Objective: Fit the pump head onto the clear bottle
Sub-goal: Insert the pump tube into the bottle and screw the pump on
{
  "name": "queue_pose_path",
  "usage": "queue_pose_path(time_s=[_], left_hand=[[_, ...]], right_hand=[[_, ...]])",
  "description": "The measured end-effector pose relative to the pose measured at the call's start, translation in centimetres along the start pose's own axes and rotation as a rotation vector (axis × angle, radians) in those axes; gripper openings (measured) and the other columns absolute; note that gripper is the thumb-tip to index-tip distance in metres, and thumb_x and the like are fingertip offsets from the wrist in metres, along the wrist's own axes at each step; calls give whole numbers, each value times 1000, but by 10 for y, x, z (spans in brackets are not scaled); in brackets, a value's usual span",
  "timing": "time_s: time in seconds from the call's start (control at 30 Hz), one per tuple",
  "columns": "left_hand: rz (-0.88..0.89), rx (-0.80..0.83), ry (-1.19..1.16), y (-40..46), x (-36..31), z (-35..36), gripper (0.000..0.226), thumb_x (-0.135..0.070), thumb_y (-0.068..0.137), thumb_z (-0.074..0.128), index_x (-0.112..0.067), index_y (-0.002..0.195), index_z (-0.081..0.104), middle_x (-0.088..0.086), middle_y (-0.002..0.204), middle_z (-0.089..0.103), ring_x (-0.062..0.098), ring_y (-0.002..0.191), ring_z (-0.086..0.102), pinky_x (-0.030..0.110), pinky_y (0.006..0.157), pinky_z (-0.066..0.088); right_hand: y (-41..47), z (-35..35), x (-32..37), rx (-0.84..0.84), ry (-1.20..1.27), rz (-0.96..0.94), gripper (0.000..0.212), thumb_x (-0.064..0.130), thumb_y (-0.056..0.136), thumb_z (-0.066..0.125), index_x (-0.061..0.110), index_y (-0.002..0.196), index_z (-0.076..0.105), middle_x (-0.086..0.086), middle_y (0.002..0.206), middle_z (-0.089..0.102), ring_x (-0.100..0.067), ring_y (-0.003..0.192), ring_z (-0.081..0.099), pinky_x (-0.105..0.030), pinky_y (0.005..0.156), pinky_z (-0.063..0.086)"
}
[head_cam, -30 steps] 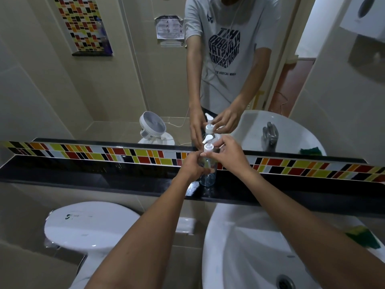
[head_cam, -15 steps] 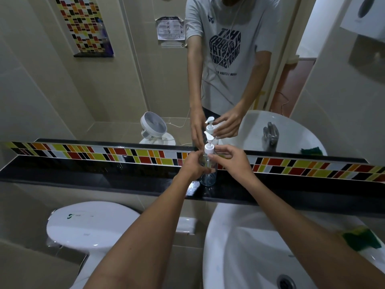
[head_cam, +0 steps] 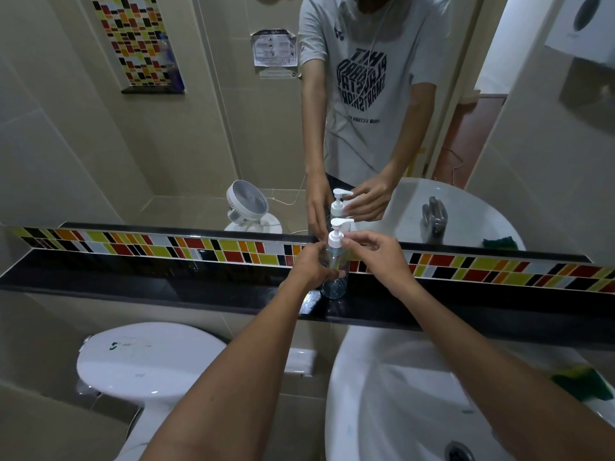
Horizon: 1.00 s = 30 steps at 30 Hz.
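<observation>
Clear bottle point(head_cam: 333, 274) upright on black ledge point(head_cam: 166, 287), bathroom.

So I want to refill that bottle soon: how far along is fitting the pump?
Done: the pump head already sits on the neck of the clear bottle, upright on the black ledge. In hand: the left hand steadies the bottle while the right hand pinches the collar. Left: probably final tightening; the thread itself is hidden.

Bare forearms; mirrored grey short-sleeved T-shirt point(head_cam: 372, 94) with dark block lettering.
</observation>
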<state>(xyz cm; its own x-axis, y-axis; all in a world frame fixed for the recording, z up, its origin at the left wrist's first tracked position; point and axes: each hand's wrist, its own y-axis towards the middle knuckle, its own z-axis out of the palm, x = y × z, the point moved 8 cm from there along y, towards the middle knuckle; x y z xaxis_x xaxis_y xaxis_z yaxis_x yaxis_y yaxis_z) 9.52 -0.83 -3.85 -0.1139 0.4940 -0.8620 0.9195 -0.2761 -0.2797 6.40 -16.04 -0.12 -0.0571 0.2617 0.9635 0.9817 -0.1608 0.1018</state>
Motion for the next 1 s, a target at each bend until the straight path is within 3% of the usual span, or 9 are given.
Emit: queue_pose_path(time_s=[0.13,0.23,0.37,0.47,0.6,0.7,0.77,0.93,1.0], left_hand=[[0,0,0,-1,0,0,69,0,82,84,-4,146,56,11,117,70,28,108,68,19,63,51],[1,-13,34,-1,1,-3,64,2,82,84,-2,141,59,22,118,70,24,97,62,17,58,50],[-14,-3,31,-1,-1,-2,65,6,82,83,0,142,58,25,131,68,37,110,69,29,75,57],[-30,15,1,0,-3,0,64,8,84,80,2,143,56,12,108,70,22,88,65,14,48,53],[-24,5,17,-1,-3,-2,64,9,83,80,3,142,57,25,128,69,16,86,62,9,42,49],[-11,-6,17,-2,2,-7,60,9,83,80,3,139,59,27,119,70,11,76,61,10,44,49],[-5,-8,20,-2,2,-6,61,7,82,82,1,139,60,18,111,70,20,89,66,13,53,51],[-23,-2,18,-3,-3,-2,72,0,80,85,-3,146,55,17,133,69,36,127,65,43,104,57],[-24,-2,5,-2,-2,-1,72,0,81,85,-2,146,55,18,133,70,36,126,66,36,95,57]], right_hand=[[9,11,11,129,33,16,43,14,93,79,4,134,70,-13,126,78,-21,120,74,-31,106,58],[11,30,11,241,4,22,50,9,93,78,2,141,65,-14,132,75,-23,123,72,-33,108,56],[7,25,-2,134,74,37,48,12,90,82,5,135,69,-12,124,79,-23,118,75,-36,106,58],[8,7,-8,11,71,32,35,18,86,86,9,119,77,-6,109,82,-22,109,78,-37,101,61],[9,11,-4,95,89,50,55,19,84,88,7,134,70,-7,123,79,-18,117,75,-37,107,58],[5,31,-1,211,61,49,61,20,88,85,10,144,64,-7,136,74,-21,129,69,-39,112,54],[2,29,-5,169,76,39,54,19,89,84,11,140,68,-7,131,77,-20,126,71,-39,110,55],[-2,0,-14,-44,32,26,31,27,91,81,13,118,79,4,107,82,-12,105,78,-31,99,62],[0,3,-13,-23,37,33,42,24,92,80,10,131,72,0,118,80,-13,112,76,-34,105,59]])
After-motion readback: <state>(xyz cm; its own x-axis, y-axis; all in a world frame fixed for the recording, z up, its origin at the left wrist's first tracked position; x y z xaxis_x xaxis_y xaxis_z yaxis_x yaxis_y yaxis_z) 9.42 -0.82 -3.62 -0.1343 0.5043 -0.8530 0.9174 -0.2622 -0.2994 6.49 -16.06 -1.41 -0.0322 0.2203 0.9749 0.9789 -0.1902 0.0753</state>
